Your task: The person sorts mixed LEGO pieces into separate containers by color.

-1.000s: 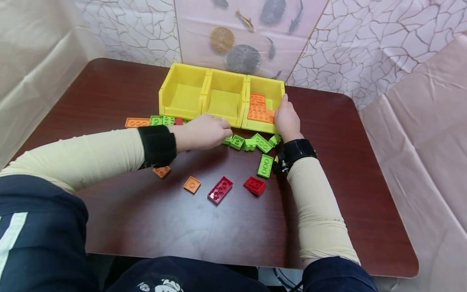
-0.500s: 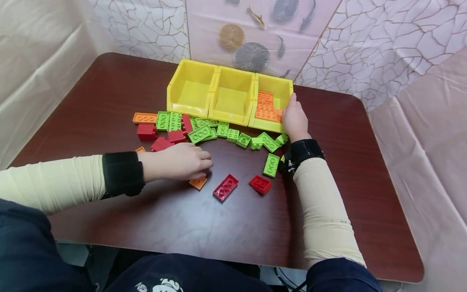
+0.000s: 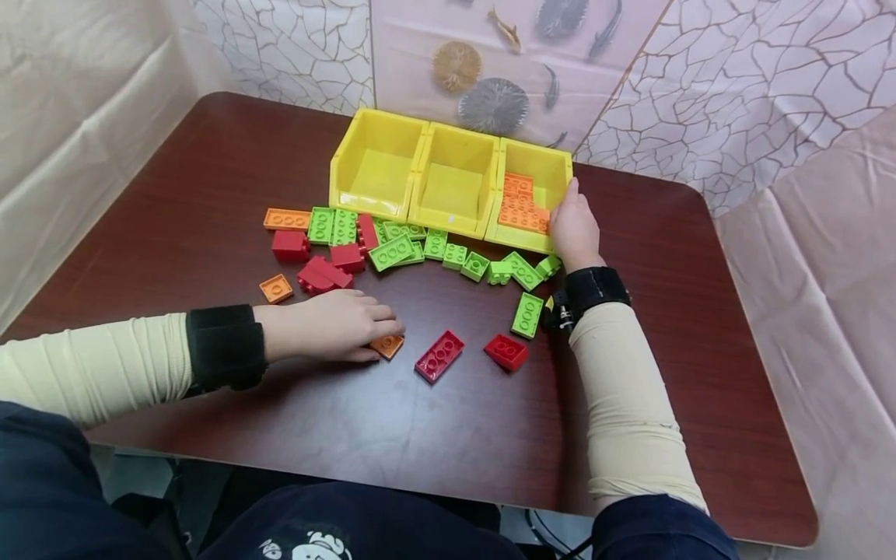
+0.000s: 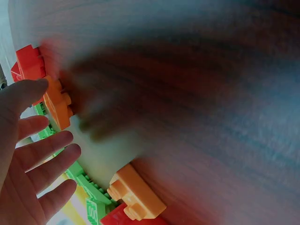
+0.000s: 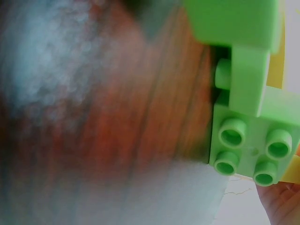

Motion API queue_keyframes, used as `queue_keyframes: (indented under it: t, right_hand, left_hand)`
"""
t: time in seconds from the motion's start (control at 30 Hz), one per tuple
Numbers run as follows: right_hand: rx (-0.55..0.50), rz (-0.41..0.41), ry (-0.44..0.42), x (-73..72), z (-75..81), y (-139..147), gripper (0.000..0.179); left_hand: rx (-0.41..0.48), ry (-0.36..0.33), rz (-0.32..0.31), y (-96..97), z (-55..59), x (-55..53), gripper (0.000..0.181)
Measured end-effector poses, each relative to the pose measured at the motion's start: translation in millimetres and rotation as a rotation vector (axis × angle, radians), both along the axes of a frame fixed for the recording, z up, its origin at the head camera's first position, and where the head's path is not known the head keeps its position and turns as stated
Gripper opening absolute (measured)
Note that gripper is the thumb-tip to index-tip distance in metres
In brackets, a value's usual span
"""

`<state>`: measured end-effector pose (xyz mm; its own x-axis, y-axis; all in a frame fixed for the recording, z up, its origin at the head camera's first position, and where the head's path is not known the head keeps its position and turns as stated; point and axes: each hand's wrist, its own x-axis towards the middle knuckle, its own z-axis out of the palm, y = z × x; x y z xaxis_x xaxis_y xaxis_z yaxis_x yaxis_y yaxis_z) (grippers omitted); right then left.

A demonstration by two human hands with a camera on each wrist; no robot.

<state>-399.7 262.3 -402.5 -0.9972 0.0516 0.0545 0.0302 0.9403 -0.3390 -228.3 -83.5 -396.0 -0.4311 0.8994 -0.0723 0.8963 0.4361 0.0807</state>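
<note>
In the head view my left hand [image 3: 329, 325] is low over the table, its fingers around a small orange brick [image 3: 388, 347]. The left wrist view has my thumb against an orange brick [image 4: 57, 104] and the other fingers spread, fairly straight. My right hand [image 3: 577, 232] rests along the right side wall of the right-hand yellow bin [image 3: 514, 236], which has orange bricks [image 3: 521, 206] in it. Only part of that hand shows in the right wrist view, behind large green bricks [image 5: 253, 140]; its far fingers are hidden.
Two more yellow bins [image 3: 378, 175] join it on the left. Along their fronts lie green bricks [image 3: 392, 252] and red bricks [image 3: 325, 275]. Another orange brick [image 3: 276, 288] lies left. A dark red brick [image 3: 439, 357] and a red brick [image 3: 505, 352] are nearer the table's front edge.
My left hand has come back from beside the green bricks toward the front left, to the small orange brick. My right hand has stayed at the bin. The head view has shifted slightly.
</note>
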Motion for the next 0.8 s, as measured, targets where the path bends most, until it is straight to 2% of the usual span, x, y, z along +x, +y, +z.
queue_keyframes:
  t: [0.3,0.5,0.63,0.8]
  right_hand:
    - [0.003,0.002,-0.004,-1.3,0.7,3.6,0.058]
    - [0.003,-0.009,-0.002,-2.6,1.3,2.7,0.058]
    - [0.007,-0.012,-0.001,-3.2,0.6,0.6,0.059]
    - [-0.005,-0.009,-0.001,-3.1,-1.9,-0.5,0.058]
  left_hand:
    - [0.007,-0.021,-0.033,4.1,-3.1,-1.7,0.043]
    - [0.040,0.002,-0.043,5.5,-0.9,-5.5,0.038]
    - [0.079,0.043,-0.040,9.1,7.7,-14.2,0.039]
    - [0.131,0.114,-0.054,24.7,27.3,-31.6,0.034]
